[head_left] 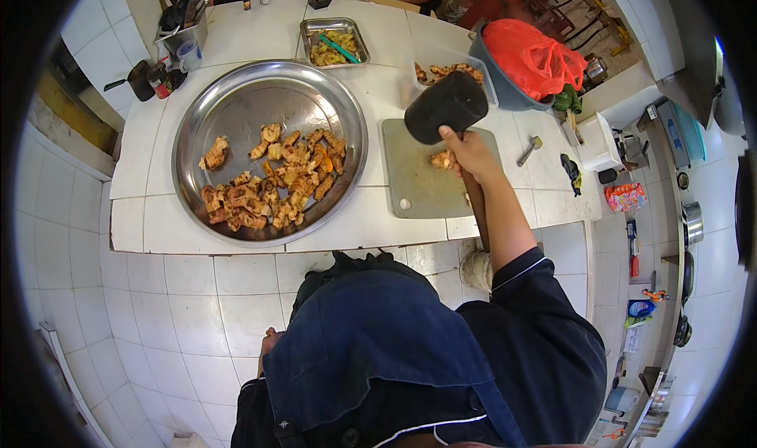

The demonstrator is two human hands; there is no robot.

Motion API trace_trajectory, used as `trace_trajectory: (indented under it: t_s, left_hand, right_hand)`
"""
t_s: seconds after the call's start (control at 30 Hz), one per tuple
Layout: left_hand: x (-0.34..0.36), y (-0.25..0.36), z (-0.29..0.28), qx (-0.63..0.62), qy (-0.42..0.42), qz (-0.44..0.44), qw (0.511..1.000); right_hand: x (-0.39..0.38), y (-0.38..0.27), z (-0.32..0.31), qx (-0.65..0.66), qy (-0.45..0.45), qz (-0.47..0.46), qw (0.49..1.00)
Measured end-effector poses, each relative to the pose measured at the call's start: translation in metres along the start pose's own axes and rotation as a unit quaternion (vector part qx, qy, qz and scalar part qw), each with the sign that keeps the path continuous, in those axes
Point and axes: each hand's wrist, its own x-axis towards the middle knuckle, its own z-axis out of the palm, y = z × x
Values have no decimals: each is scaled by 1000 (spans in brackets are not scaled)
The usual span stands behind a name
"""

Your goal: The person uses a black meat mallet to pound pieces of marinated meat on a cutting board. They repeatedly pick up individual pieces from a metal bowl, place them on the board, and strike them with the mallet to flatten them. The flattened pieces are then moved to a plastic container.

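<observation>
A white-tiled counter (244, 42) stands over a pale tiled floor (193, 314) between white-tiled walls (63, 247), with perhaps a doorway (75, 93) at upper left.

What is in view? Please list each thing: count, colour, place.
Counter: one, white, centre
Board: one, greenish, counter's right
Mallet: one, black and brown, over board
Round tray: one, silver, counter's left
Tub: one, clear, behind board
Roots: many, brown, in round tray, tub; one by board
Small tray: one, silver, behind round tray
Pieces: many, yellow, in small tray
Utensil: one, teal, among pieces
Basin: one, grey, beside tub
Bag: one, red, in basin
Metal tool: one, grey, right of board
Small items: uncountable, mixed, right side, upper left
Apron: one, blue, lower centre
Right hand: one, bare, gripping mallet
Left hand: one, bare, by apron
</observation>
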Motion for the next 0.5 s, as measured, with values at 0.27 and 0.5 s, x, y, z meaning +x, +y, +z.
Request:
trace_trajectory:
  t_s: [0.27,0.5]
  left_hand:
    - [-41,40,17,130,79,-83,985]
    - [-47,39,27,136,93,-104,981]
  right_hand:
    - [-37,-46,-69,72,165,-97,979]
    - [4,98,-16,-172,217,-24,960]
